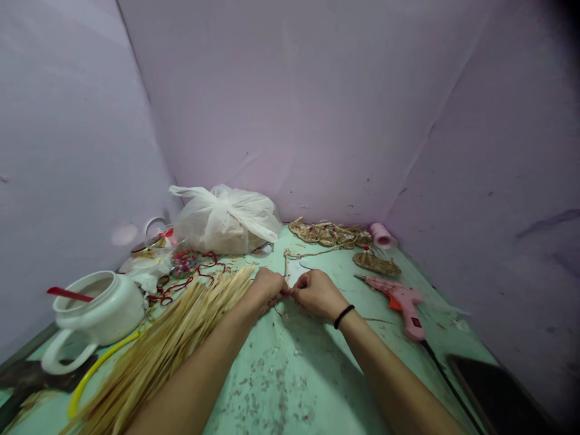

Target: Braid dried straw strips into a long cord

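Observation:
My left hand (268, 289) and my right hand (318, 293) meet over the middle of the green table, fingertips almost touching. Both are closed in a pinch on a thin braided straw cord (286, 266). From my fingers the cord runs away from me, then bends right along the table toward the woven pieces. A dark band circles my right wrist. Left of my left hand lies a bundle of dry straw strips (181, 338), partly under my left forearm. The exact grip of my fingertips is too small to make out.
At left stand a white pot (102, 305) with a red-handled tool, and a yellow hoop (97, 368). A tied plastic bag (226, 220) sits at the back. On the right are woven straw pieces (328, 234), a pink thread spool (383, 235), a pink glue gun (403, 299) and a dark flat object (493, 393).

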`<state>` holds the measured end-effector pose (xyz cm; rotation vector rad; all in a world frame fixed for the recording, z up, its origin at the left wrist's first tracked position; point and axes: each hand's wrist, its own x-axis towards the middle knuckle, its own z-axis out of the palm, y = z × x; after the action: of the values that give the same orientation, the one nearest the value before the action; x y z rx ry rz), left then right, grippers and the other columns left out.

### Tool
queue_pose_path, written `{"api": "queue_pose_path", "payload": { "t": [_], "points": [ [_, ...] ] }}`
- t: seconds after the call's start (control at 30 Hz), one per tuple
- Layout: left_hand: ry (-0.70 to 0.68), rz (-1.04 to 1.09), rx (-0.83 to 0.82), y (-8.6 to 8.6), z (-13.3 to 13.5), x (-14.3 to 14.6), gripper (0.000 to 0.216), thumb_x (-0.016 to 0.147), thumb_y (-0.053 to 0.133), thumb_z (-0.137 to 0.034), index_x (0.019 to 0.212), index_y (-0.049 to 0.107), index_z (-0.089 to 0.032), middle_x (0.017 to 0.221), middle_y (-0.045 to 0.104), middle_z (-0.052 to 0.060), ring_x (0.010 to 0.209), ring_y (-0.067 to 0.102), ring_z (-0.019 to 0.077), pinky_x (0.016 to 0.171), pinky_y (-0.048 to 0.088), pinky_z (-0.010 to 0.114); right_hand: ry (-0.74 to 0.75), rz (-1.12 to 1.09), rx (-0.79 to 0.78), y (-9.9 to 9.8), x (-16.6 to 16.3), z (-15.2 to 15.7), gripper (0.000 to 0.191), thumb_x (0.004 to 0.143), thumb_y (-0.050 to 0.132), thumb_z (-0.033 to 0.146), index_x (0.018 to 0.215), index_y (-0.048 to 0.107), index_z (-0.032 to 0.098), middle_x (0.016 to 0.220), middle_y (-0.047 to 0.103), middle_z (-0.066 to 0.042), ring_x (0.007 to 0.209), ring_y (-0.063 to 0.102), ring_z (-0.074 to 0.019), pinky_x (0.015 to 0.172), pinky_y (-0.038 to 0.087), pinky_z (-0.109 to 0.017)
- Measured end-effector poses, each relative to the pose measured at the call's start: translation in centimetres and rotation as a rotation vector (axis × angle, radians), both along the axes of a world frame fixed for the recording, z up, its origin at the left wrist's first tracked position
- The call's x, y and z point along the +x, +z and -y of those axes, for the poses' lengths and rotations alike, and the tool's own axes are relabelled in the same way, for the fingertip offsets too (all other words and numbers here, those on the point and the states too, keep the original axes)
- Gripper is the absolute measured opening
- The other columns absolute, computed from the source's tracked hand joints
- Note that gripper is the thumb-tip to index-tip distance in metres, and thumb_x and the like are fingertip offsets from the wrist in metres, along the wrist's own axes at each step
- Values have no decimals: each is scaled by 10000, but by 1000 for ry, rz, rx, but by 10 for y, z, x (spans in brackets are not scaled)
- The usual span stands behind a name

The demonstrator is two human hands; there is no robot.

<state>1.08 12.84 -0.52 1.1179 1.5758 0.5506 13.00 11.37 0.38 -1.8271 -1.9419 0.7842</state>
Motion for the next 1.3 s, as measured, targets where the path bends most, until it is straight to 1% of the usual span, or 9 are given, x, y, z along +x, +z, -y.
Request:
{"api": "queue_pose_path", "payload": {
  "t": [0.17,0.3,0.43,0.6,0.67,0.83,0.93,1.07,1.3],
  "points": [
    [-50,109,-79,5,1,-7,205,524,489,-161,419,314,-177,318,287,-62,276,214,37,330,77,204,49,104,122,3,-11,11,125,590,547,161,515,647,161,493,580,-54,457,420,-116,464,216,-256],
    [-134,97,7,8,0,-17,158,498,494,-131,443,353,-173,309,285,-74,268,222,39,310,105,194,142,21,54,6,-5,8,113,584,579,185,486,631,164,444,531,-22,445,409,-103,454,221,-242],
    [-221,173,10,5,-5,-25,133,519,529,-184,477,404,-164,330,303,-79,266,211,33,304,99,183,-72,-230,83,5,5,-3,124,628,554,188,531,616,142,477,531,-10,467,428,-92,452,259,-213],
    [-224,256,6,-3,-8,-26,55,505,512,-182,538,491,-145,350,325,-80,278,197,26,313,94,177,-109,-707,-340,-7,-6,-4,122,633,501,128,521,549,133,466,521,-3,434,448,-84,442,340,-194],
    [-230,232,11,-3,-6,-25,34,499,496,-167,524,493,-145,347,325,-79,280,194,27,317,94,179,-132,-775,-402,-11,-11,-3,116,615,496,112,508,532,133,451,508,5,395,412,-70,399,313,-188],
    [-354,-51,132,5,-2,-23,73,526,487,-136,455,505,-132,338,372,-45,302,272,46,338,179,187,-170,-681,-290,-21,-10,-5,111,554,513,93,449,501,127,367,419,45,341,261,-33,350,153,-189],
    [-389,-296,210,10,-2,-23,92,540,504,-130,471,564,-119,371,453,-2,369,402,87,392,279,196,-168,-733,-311,-24,-8,-6,88,538,518,102,459,495,133,342,367,67,336,236,-31,354,127,-191],
    [-373,-559,249,21,3,-19,91,551,537,-172,522,611,-126,449,543,54,480,518,153,458,339,226,-174,-809,-382,-25,-8,-6,31,517,502,111,500,520,129,375,420,54,332,234,-29,344,97,-194],
    [-379,-768,419,31,39,12,278,626,557,-210,870,658,-124,873,635,182,857,587,264,693,414,291,-265,-864,-421,-27,-10,-7,85,477,483,90,443,432,149,321,317,76,306,207,-24,335,85,-187]
  ]
}}
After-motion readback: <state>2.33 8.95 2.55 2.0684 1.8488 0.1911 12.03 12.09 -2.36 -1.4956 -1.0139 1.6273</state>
